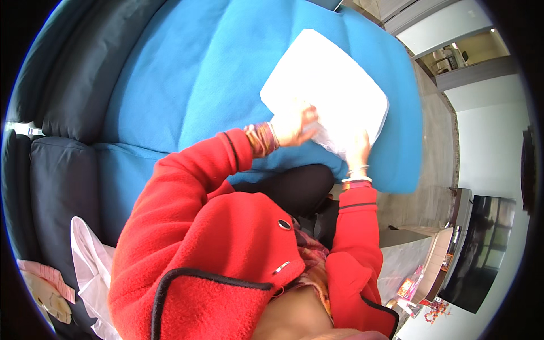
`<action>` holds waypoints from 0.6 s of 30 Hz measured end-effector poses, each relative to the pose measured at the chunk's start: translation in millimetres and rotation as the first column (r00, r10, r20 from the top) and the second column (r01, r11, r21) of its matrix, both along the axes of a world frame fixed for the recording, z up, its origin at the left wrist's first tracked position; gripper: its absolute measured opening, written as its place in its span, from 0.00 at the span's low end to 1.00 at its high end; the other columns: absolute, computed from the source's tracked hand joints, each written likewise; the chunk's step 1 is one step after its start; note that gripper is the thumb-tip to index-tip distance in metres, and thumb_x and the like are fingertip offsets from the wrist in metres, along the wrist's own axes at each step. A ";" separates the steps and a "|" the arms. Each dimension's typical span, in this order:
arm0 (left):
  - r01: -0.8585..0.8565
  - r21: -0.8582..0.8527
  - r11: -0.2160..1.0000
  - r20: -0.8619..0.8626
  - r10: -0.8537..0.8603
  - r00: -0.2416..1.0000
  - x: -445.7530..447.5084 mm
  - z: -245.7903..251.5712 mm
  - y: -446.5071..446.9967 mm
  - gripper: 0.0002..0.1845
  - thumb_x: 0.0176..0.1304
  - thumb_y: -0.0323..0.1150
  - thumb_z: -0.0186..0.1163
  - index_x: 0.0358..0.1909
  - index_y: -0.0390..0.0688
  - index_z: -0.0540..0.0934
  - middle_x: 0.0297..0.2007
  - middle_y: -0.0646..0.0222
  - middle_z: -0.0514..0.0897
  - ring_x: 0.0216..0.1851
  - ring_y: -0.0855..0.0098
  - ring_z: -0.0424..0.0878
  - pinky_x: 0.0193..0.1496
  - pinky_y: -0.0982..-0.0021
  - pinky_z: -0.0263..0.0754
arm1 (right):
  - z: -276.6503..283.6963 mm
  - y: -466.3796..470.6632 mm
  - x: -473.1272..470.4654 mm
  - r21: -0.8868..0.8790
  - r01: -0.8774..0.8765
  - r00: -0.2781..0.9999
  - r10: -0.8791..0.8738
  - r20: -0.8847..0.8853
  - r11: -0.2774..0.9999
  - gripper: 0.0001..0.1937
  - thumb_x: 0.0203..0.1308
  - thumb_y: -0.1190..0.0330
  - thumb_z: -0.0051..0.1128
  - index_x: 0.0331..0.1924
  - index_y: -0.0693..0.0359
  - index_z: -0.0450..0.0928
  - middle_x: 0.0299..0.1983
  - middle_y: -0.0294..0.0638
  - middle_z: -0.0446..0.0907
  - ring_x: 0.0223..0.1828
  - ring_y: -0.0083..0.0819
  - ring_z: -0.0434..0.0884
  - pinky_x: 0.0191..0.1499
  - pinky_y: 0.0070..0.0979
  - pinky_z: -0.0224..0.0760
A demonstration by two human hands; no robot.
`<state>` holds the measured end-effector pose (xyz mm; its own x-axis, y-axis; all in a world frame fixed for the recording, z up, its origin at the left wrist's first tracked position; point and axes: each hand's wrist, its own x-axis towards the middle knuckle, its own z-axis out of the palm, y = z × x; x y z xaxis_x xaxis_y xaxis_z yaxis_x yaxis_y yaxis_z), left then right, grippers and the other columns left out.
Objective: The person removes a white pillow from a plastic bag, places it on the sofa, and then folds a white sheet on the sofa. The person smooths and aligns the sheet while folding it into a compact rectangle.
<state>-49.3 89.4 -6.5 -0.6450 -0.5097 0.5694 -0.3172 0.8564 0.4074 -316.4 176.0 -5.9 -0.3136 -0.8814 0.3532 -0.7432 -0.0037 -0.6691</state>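
A flat white folded item [325, 76], so overexposed that I cannot tell whether it is cloth or plastic, lies on the blue sofa seat [238, 76]. Its near edge looks thin and crumpled. My left hand [297, 125] is at that edge on the left, slightly blurred, with its fingers apart. At the near right corner, my right hand [358, 148] touches the white item; glare hides whether its fingers grip it. Both of my arms wear red fleece sleeves with dark trim.
Dark sofa cushions [66, 182] line the left side. White fabric [91, 272] and a pink striped cloth [49, 276] lie at lower left. Beyond the seat's right edge is a tiled floor [437, 144]. A table [403, 259] and a television [480, 250] stand at lower right.
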 end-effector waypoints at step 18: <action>-0.068 0.995 0.079 0.047 0.239 0.970 8.6 -33.0 -166.6 0.37 0.58 0.54 0.67 0.56 0.31 0.78 0.50 0.57 0.84 0.50 0.66 0.81 0.54 0.66 0.74 | -33.2 -7.5 -74.9 0.270 0.002 0.288 -0.259 0.922 0.963 0.29 0.66 0.49 0.55 0.58 0.68 0.75 0.52 0.46 0.82 0.52 0.35 0.82 0.56 0.30 0.74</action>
<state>-40.7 -77.2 -39.6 -0.4576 -0.7456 -0.4844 -0.2702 -0.4024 0.8747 -391.3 168.5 -39.2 -0.4301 -0.7945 -0.4287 0.4265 0.2397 -0.8721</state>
